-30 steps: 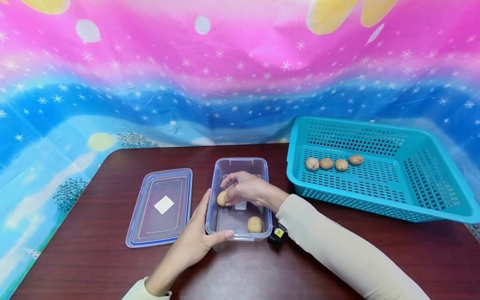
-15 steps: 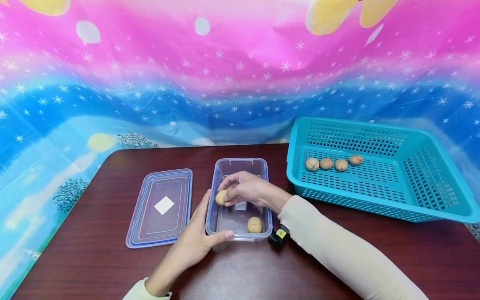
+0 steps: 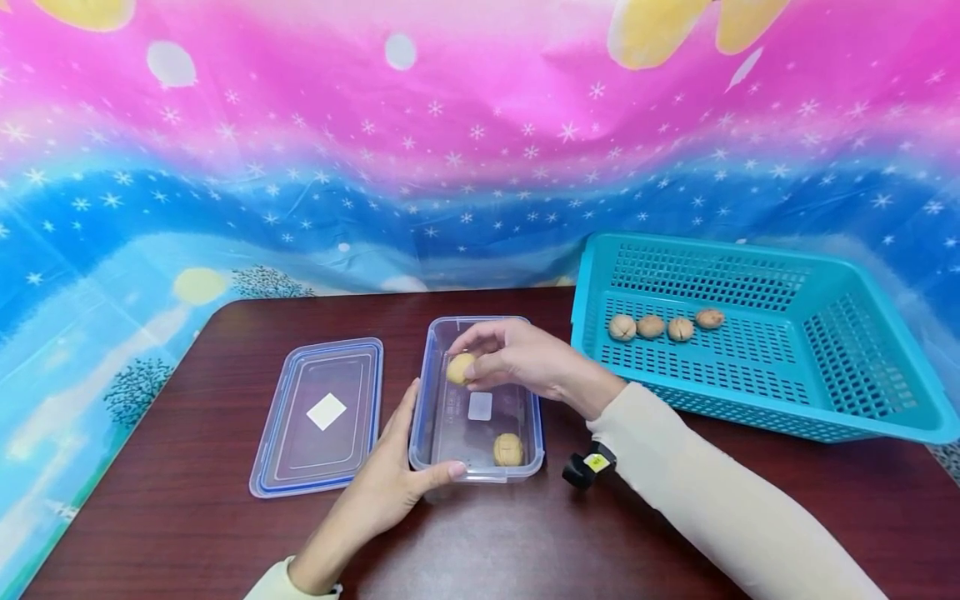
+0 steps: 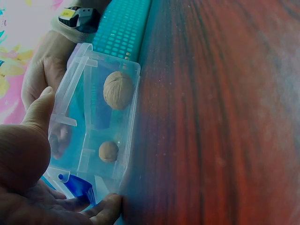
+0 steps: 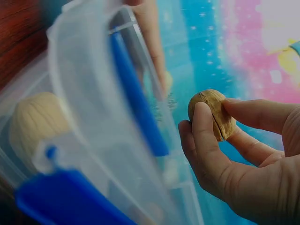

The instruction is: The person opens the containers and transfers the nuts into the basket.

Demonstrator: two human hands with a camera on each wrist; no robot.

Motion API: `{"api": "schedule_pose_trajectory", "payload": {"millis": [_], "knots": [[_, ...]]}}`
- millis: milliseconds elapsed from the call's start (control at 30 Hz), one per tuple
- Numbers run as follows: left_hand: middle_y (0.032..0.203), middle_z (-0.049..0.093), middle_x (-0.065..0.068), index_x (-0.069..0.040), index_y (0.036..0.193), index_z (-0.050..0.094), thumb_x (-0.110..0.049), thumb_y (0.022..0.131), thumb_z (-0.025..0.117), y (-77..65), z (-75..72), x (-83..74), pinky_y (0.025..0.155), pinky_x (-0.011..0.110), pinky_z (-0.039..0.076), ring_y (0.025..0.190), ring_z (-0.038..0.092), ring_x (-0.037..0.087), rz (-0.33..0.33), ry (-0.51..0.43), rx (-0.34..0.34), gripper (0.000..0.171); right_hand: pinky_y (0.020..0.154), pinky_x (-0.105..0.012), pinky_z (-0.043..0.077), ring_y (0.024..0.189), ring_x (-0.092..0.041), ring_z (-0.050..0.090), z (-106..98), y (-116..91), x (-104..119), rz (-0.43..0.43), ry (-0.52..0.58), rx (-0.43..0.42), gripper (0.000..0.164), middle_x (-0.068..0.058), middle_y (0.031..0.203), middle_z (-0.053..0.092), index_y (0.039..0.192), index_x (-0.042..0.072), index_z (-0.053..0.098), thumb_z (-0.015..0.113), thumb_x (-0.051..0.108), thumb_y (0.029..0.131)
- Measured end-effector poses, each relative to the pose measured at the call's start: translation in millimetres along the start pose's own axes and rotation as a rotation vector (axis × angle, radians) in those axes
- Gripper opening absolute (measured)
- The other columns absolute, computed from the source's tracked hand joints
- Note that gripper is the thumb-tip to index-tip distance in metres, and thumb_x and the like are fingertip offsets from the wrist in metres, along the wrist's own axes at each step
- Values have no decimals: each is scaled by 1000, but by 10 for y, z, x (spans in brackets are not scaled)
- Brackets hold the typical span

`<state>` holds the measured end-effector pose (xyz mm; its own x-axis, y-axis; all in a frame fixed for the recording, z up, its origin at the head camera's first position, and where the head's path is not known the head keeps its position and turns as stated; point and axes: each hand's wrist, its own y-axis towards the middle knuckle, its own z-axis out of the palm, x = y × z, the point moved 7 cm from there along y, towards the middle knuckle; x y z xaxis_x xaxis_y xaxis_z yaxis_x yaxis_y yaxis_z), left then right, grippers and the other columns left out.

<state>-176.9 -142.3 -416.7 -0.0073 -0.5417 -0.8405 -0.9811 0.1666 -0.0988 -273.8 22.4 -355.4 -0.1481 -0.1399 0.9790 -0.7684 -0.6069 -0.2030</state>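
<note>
My right hand pinches a walnut between thumb and fingers, over the far part of a clear plastic box. In the right wrist view this walnut shows above the box rim. My left hand grips the box's near left corner, its thumb at the front wall and its fingers along the left side. One walnut lies in the box's near right corner. Through the clear wall in the left wrist view, a smaller-looking walnut shows low in the box, farther from the camera.
A blue-edged clear lid with a white label lies left of the box on the dark wooden table. At the right, a turquoise basket holds several walnuts. A patterned cloth hangs behind the table.
My right hand has lifted and moved back and slightly right with its walnut, from the box's left side. My left hand keeps its hold on the box.
</note>
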Motion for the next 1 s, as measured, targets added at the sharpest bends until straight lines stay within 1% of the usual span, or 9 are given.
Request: {"api": "schedule_pose_trajectory", "payload": {"millis": [100,200,333,533,667,767,867,1000], "knots": [[175,17,13,-18,170,6,-44,85,86,2,-1,6,123,66,25,158,25,38,-5,-3,-1,120,98,-52,58,98,-22,69,-92,-90,91,-19,-31,-29,35,-15,114,69,129,-6,67,67,-5,94],[176,16,13,-19,170,6,-45,85,86,0,-1,10,124,66,24,159,23,37,-16,0,-3,119,96,-48,60,100,-23,69,-205,-189,169,-39,-53,-53,32,-14,115,69,127,-2,69,69,-3,95],[176,16,13,-20,170,7,-45,85,86,-8,0,10,124,66,24,159,23,37,-25,5,-7,119,96,-43,61,103,-23,69,-389,-341,246,-64,-78,-79,35,-13,117,69,130,-2,67,70,0,95],[176,15,12,-23,170,6,-45,85,86,-9,2,11,124,66,23,160,21,36,-28,3,-4,119,99,-39,60,109,-24,70,-755,-598,284,-39,-129,-158,38,-15,131,61,135,-1,63,70,6,99],[176,15,11,-23,170,6,-45,85,86,-7,3,10,124,66,23,160,21,36,-25,3,-3,119,98,-34,59,111,-23,71,-1004,-772,255,-15,-144,-200,42,-13,135,59,139,-2,58,70,10,100],[176,16,11,-24,170,6,-45,85,86,-6,5,11,124,66,24,159,22,36,-29,3,-3,119,96,-30,59,115,-21,67,-1191,-877,202,-6,-152,-220,45,-11,134,59,141,-2,56,70,12,100],[176,16,11,-25,170,6,-45,85,87,-5,6,12,124,66,24,159,23,36,-32,1,-5,119,95,-29,60,116,-20,66,-1383,-959,120,7,-145,-245,39,-8,134,58,137,3,61,70,13,101],[176,17,11,-25,170,7,-44,85,87,-7,8,7,124,65,24,159,23,36,-30,0,-10,119,94,-28,60,113,-17,69,-1611,-1057,-2,31,-116,-269,26,-3,134,58,128,16,69,69,13,102]]}}
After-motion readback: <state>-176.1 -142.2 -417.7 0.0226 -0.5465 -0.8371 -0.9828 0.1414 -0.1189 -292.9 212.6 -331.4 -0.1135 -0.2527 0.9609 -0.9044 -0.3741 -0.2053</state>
